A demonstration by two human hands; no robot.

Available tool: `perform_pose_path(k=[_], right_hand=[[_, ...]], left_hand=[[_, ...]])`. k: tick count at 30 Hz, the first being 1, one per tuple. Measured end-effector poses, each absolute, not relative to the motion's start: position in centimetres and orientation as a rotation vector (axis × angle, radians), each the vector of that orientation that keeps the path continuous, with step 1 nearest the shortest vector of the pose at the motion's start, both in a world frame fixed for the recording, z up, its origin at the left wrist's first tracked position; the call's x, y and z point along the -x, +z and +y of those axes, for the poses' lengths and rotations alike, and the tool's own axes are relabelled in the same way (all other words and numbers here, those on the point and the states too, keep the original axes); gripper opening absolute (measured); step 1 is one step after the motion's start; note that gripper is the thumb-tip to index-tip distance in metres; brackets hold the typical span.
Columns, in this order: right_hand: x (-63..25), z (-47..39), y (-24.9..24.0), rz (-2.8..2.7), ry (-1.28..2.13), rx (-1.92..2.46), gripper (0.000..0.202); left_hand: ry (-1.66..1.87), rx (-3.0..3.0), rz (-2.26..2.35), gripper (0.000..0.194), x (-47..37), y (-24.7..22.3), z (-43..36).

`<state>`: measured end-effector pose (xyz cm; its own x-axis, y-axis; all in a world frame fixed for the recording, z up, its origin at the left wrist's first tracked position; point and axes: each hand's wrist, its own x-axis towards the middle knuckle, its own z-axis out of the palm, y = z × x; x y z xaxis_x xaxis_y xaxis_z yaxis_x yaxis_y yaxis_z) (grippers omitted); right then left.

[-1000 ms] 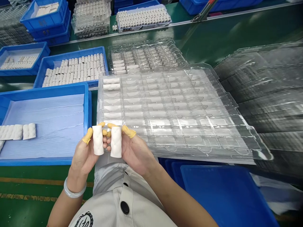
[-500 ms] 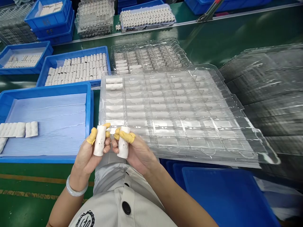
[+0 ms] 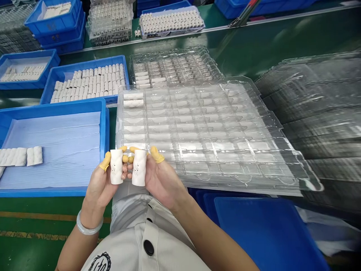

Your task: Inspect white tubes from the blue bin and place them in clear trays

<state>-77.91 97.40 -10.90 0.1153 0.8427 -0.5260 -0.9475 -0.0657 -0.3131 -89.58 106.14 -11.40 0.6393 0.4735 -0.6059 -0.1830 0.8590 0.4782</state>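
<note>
My left hand (image 3: 102, 184) holds a white cylinder (image 3: 116, 167) upright between thumb and fingers. A matching wavy-sided cylinder (image 3: 139, 169) rests against the fingers of my right hand (image 3: 160, 178), whose thumb is raised off it. Small dark holes or marks show on the sides of both pieces. Yellow finger cots cover several of my fingertips. Both hands are close together over my lap, by the near left corner of a clear plastic compartment tray (image 3: 188, 128). Two white cylinders (image 3: 133, 99) lie in that tray's far left compartments.
At left, a blue bin (image 3: 105, 131) lined with pale paper has several white pieces (image 3: 34, 156) in it. Behind it is another bin (image 3: 126, 71) of cylinders. A second clear tray (image 3: 180, 64) lies farther back. Stacked trays (image 3: 318, 98) stand right; blue bins (image 3: 262, 226) sit below.
Both cylinders have been turned, so different sides with clearer marks face me. My right thumb has lifted off its piece, and my hands have come slightly closer together. The view has shifted slightly.
</note>
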Motion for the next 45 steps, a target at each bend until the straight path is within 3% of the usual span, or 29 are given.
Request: perform_pose_path(k=[19,27,35,38,42,45], right_hand=[[78.9,97.4,-12.0,0.011,1.393,0.781,0.035],[79.9,98.1,-12.0,-0.271,1.233,1.17,0.041],[75.1,101.4,-10.4,-0.784,1.233,1.467,0.022],[71.0,104.3,-9.4,-0.98,1.025,1.646,0.025],[67.1,108.6,-9.3,-1.633,0.354,2.176,0.028],[66.2,111.0,-10.1,-1.827,0.278,2.221,0.031]], left_hand=[[0.518,-0.513,0.883,0.032,89.4,-11.9,105.8],[0.737,-0.761,0.936,0.025,88.9,-12.6,103.7],[0.933,-1.031,0.981,0.028,90.7,-13.4,105.9],[0.96,-1.053,1.018,0.025,92.2,-13.6,108.1],[0.947,-1.092,1.072,0.03,95.0,-13.8,111.0],[0.934,-1.202,1.165,0.041,97.3,-14.0,113.0]])
